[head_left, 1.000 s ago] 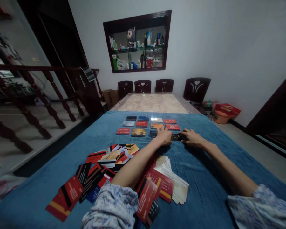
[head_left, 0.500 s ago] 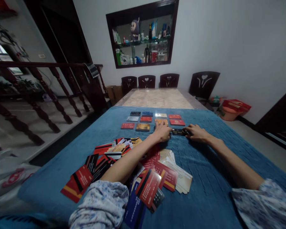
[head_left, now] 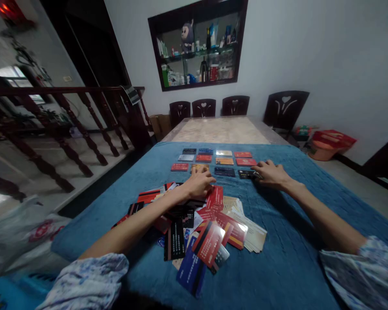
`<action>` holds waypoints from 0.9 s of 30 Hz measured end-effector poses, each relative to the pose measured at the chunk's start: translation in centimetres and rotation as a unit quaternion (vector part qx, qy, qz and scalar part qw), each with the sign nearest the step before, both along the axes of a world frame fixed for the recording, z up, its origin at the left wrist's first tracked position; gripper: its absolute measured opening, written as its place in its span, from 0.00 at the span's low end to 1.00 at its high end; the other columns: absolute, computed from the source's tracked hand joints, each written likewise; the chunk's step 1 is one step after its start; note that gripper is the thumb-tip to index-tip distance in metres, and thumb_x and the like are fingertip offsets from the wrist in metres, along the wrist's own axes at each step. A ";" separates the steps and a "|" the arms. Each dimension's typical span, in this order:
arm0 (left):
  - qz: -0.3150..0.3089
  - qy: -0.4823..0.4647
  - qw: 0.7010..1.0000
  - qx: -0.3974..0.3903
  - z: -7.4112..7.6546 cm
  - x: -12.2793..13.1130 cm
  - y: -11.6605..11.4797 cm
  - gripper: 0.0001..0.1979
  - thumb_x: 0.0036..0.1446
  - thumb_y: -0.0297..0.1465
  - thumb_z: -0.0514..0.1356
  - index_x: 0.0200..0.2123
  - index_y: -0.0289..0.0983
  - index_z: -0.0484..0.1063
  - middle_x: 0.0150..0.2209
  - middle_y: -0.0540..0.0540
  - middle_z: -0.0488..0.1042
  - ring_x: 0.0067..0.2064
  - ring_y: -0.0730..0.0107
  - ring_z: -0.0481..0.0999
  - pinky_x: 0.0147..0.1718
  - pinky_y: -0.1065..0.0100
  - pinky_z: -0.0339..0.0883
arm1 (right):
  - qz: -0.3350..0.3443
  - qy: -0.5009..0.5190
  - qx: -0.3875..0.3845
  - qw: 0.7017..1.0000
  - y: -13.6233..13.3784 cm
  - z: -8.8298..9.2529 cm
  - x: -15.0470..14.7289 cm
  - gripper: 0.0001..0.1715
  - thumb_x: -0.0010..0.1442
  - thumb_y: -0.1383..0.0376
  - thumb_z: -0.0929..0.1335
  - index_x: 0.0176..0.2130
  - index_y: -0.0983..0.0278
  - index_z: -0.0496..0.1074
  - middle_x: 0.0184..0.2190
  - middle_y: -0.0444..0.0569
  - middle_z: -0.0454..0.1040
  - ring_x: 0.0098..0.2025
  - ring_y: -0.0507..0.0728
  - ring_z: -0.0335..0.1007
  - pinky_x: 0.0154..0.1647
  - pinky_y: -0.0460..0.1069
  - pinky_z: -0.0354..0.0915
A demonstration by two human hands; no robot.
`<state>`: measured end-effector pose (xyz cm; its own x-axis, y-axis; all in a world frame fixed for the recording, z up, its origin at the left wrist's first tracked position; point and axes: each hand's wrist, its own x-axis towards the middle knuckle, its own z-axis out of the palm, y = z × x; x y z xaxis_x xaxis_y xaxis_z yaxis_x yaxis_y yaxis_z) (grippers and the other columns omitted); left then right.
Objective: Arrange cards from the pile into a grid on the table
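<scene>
Black card stack, table, toward right edge; your right hand half-curled against it, hold unclear; your left hand loosely spread at gold card stack. Blue cloth to right edge; chairs beyond far edge.

Single head-worn cam, behind and above the left hand and right hand, facing forward and down along the table. Wide view: sleeves closest, hands mid-range, cabinet far.

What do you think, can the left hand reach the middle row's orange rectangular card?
Probably yes: the left hand is near that orange card, and nothing seems to block the way.
</scene>
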<state>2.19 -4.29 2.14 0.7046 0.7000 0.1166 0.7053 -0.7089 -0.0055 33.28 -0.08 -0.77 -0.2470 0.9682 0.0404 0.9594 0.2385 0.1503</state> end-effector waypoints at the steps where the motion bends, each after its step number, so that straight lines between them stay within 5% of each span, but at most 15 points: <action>1: -0.002 -0.003 1.000 0.003 -0.1 -0.6 -0.3 0.13 0.61 0.32 0.57 0.48 0.40 0.75 0.48 0.39 0.74 0.56 0.49 0.60 0.49 0.50 0.54 | 0.011 -0.002 0.010 1.000 -0.2 0.2 -0.3 0.26 0.57 0.62 0.64 0.55 0.56 0.70 0.55 0.59 0.68 0.53 0.69 0.59 0.44 0.63 0.62; 14: -0.029 -0.025 0.998 0.049 -0.6 -6.2 -5.3 0.13 0.62 0.29 0.57 0.49 0.39 0.73 0.49 0.41 0.75 0.55 0.52 0.61 0.47 0.53 0.54 | 0.186 0.045 0.110 0.975 -3.6 3.0 -6.9 0.19 0.61 0.63 0.64 0.50 0.57 0.75 0.48 0.57 0.73 0.51 0.67 0.60 0.41 0.56 0.58; 27: -0.085 -0.037 0.995 0.046 -1.2 -10.9 -10.9 0.19 0.63 0.34 0.55 0.57 0.40 0.69 0.55 0.39 0.71 0.59 0.48 0.60 0.55 0.45 0.53 | 0.429 0.164 0.079 0.885 -10.5 2.8 -15.1 0.16 0.63 0.60 0.66 0.49 0.60 0.75 0.48 0.56 0.72 0.49 0.64 0.58 0.45 0.56 0.56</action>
<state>-8.75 -15.21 0.95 0.7986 0.5558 0.2309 0.5764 -0.8167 -0.0279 18.18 -10.57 1.99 -0.8387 0.4051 0.3639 0.4327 0.9015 -0.0063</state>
